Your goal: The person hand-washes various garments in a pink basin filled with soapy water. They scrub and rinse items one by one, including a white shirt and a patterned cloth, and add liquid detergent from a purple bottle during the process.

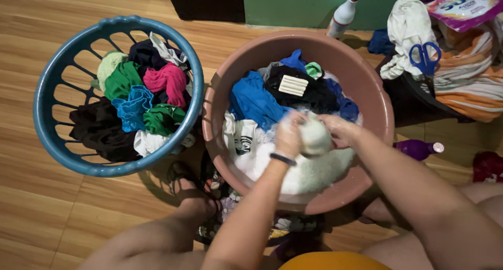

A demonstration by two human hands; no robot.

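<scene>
The soapy white cloth sits squeezed between your two hands, just above the suds in the pink basin. It could slip and drop, because it looks wet and foamy. Soapy water could also splash over the rim onto the wooden floor, since you hold the cloth near the front edge of the basin. Your left hand is closed around the left side of the cloth. Your right hand is closed on its right side, fingers curled in. Both hands have foam on them. More clothes soak behind the cloth, with a white ridged bar lying on a black one. A blue basket full of bright clothes stands just beside the basin.
</scene>
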